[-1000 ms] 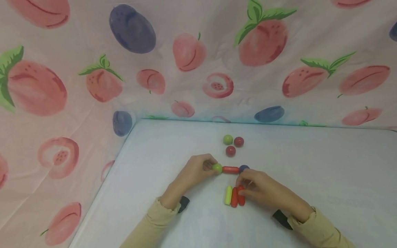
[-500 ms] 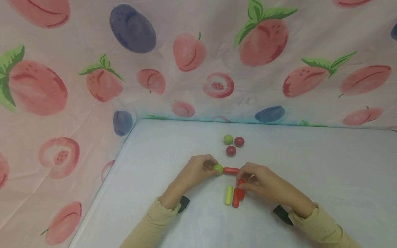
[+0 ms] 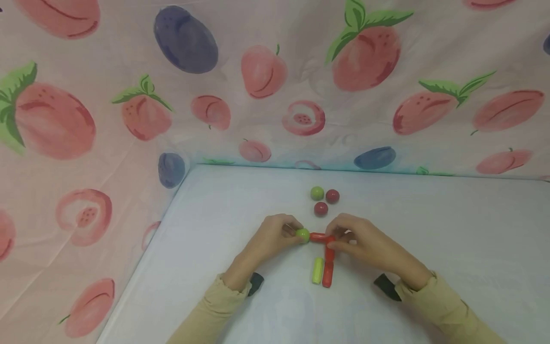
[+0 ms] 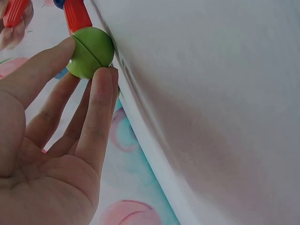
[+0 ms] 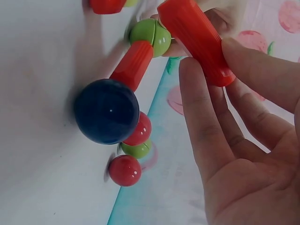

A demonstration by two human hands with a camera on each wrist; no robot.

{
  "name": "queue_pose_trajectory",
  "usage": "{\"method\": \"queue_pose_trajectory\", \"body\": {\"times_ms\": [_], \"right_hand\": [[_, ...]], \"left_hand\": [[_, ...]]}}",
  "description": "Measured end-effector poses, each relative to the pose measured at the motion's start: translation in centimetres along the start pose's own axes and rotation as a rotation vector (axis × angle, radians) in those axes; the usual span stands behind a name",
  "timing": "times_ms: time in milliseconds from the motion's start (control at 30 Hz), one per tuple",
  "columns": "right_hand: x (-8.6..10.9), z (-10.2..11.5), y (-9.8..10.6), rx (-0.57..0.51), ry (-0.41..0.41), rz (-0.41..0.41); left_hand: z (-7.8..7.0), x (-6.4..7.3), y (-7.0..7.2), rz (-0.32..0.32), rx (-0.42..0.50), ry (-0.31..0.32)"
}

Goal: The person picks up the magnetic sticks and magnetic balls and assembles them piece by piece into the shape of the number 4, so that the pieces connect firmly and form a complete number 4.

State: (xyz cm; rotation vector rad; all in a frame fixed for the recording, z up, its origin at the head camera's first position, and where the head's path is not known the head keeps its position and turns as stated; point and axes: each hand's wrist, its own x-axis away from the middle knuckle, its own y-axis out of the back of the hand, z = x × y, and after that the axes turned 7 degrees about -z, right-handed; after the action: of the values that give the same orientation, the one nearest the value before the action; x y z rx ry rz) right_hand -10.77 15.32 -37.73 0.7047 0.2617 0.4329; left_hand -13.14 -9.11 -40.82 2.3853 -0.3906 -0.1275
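My left hand (image 3: 275,234) pinches a green ball (image 4: 93,52) between thumb and fingertips. A red rod (image 3: 318,237) joins that ball to a dark blue ball (image 5: 107,111) lying on the white surface; the right fingers and their rod hide the blue one in the head view. Between the thumb and fingertips of my right hand (image 3: 363,239), a second red rod (image 5: 199,44) is held up off the table, apart from the blue ball. Below it on the table lie another red rod (image 3: 328,274) and a yellow-green rod (image 3: 317,271), side by side.
Beyond the hands sit a loose green ball (image 3: 317,193) and two red balls, a near one (image 3: 321,209) and a far one (image 3: 333,196). Fruit-printed cloth (image 3: 258,119) rises along the back and left edges of the white table (image 3: 451,229).
My right hand has picked up one red rod from the group and carried it away from me, up to the joined pieces. The left hand keeps its grip on the green ball, nearly still.
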Motion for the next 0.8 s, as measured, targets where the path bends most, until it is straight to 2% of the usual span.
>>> {"method": "queue_pose_trajectory", "body": {"times_ms": [300, 533, 800], "right_hand": [[-0.9, 0.1, 0.0, -0.044, 0.004, -0.045], [-1.6, 0.0, -0.1, -0.043, 0.043, -0.058], [-2.4, 0.1, -0.2, -0.036, 0.032, -0.08]], "left_hand": [[-0.2, 0.1, 0.0, 0.003, -0.001, -0.013], [-0.1, 0.2, -0.1, 0.007, -0.007, -0.022], [-0.1, 0.3, -0.2, 0.008, -0.017, -0.03]]}}
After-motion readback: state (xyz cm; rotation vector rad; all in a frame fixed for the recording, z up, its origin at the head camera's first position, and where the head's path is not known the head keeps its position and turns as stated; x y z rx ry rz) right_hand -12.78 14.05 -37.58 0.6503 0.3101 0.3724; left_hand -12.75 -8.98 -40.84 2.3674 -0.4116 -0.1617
